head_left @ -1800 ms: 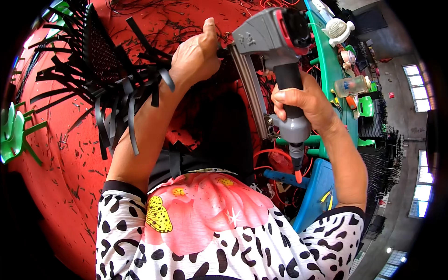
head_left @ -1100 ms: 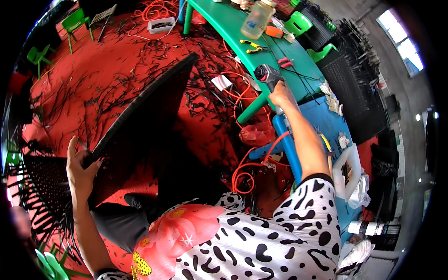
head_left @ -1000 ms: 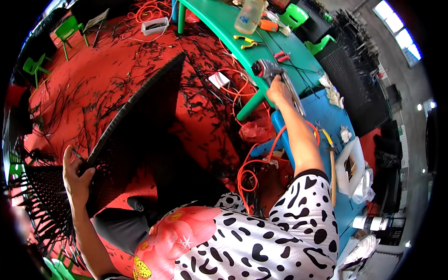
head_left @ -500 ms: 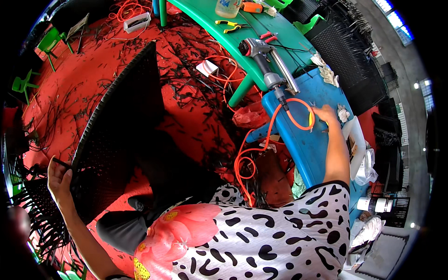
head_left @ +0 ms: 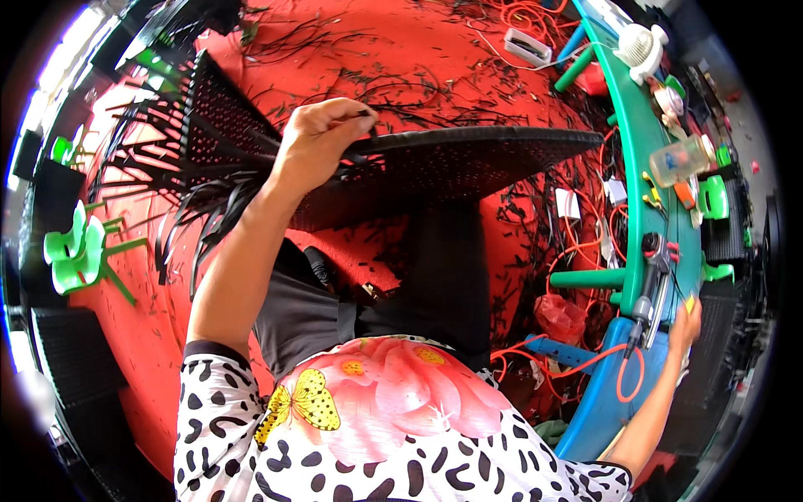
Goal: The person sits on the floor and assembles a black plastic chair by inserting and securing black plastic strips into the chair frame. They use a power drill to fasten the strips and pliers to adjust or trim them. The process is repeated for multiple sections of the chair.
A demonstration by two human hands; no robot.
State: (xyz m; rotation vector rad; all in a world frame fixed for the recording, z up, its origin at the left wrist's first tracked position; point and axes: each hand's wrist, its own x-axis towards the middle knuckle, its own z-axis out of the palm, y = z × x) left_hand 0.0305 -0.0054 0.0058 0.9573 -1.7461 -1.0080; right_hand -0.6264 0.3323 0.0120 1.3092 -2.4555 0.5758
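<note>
- black woven panel (head_left: 468,159), perforated, slanted across upper centre; loose flat ends (head_left: 219,205) splayed upper left.
- left hand (head_left: 322,138): thumb and fingers pinched a black strip (head_left: 373,126).
- right hand (head_left: 686,326), lower right, neared something yellow (head_left: 691,304); couldn't tell its grip.
- clear jar (head_left: 679,161), upper right: blurred blue print.

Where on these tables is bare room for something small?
The blue table is bare between the orange hose loop and the shirt. It is crowded around the air tool and right hand, and beside the jar on the green table.
</note>
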